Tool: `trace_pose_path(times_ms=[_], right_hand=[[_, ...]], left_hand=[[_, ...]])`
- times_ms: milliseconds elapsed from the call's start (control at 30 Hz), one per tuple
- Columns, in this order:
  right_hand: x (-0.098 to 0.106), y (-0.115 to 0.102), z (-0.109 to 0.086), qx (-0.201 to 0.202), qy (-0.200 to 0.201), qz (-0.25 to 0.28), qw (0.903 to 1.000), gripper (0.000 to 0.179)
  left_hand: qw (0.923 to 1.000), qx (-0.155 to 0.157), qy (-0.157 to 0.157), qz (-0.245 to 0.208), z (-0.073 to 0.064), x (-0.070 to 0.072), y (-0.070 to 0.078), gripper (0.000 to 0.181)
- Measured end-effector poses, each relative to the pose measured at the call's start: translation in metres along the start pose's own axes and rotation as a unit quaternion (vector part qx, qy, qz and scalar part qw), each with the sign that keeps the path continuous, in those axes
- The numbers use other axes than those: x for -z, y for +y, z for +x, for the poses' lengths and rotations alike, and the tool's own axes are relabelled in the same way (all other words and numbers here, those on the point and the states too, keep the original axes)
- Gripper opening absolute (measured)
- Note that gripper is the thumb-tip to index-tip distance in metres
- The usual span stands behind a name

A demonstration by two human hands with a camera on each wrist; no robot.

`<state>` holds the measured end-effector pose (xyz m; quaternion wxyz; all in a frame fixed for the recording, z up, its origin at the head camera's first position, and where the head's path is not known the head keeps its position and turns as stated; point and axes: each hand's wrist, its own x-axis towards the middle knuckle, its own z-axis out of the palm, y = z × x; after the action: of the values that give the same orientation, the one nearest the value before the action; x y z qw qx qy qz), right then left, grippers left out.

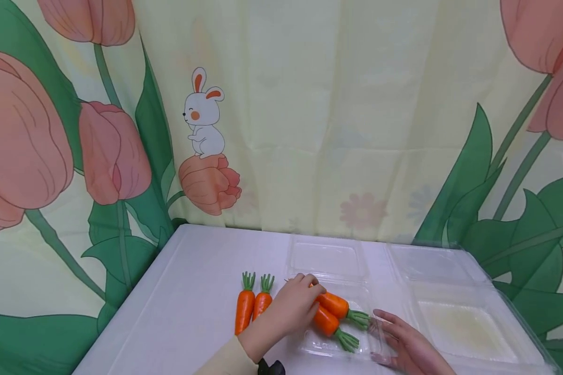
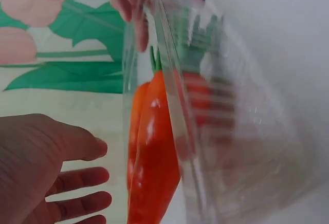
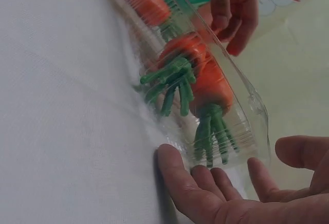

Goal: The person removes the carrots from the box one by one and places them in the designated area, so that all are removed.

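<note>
Two orange carrots (image 1: pixel 332 305) with green tops lie side by side in a clear plastic container (image 1: pixel 315 351), their leafy ends toward its right wall. Over their pointed ends is my left hand (image 1: pixel 296 306); in the left wrist view its fingers (image 2: pixel 90 179) are spread apart beside the carrots with nothing between them. My right hand (image 1: pixel 405 344) is at the container's right end, fingertips (image 3: pixel 169 157) right at the clear wall and thumb held away. Left of the container, two more carrots (image 1: pixel 245 311) lie on the table, partly hidden by my left forearm.
The container's clear lid (image 1: pixel 327 256) lies folded back behind it. A second clear container (image 1: pixel 469 333) with its lid (image 1: pixel 433 264) raised back stands at the right. Something black (image 1: pixel 273 367) shows below my left wrist. A tulip-print curtain (image 1: pixel 291 104) hangs behind the white table (image 1: pixel 178 291).
</note>
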<state>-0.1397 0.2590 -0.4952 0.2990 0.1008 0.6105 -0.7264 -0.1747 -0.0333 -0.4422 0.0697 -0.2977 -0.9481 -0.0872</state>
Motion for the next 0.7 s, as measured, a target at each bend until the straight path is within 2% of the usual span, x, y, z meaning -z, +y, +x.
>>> trace_pose_path(times_ms=[167, 333, 567, 700], right_hand=[[-0.004, 0.004, -0.004, 0.001, 0.019, 0.007, 0.9998, 0.082], [-0.008, 0.007, -0.002, 0.009, 0.033, 0.01, 0.9994, 0.081], [-0.007, 0.009, -0.002, 0.014, 0.04, 0.036, 0.9984, 0.078], [-0.003, 0.01, -0.002, 0.016, 0.036, 0.047, 0.9981, 0.066]], left_hand=[[0.9958, -0.055, -0.035, 0.064, 0.02, 0.002, 0.001, 0.022], [0.9873, -0.105, -0.075, 0.094, 0.037, 0.002, 0.002, 0.03], [0.981, -0.104, -0.105, 0.125, 0.049, 0.003, 0.013, 0.042], [0.9784, -0.102, -0.121, 0.133, 0.052, 0.001, 0.017, 0.045]])
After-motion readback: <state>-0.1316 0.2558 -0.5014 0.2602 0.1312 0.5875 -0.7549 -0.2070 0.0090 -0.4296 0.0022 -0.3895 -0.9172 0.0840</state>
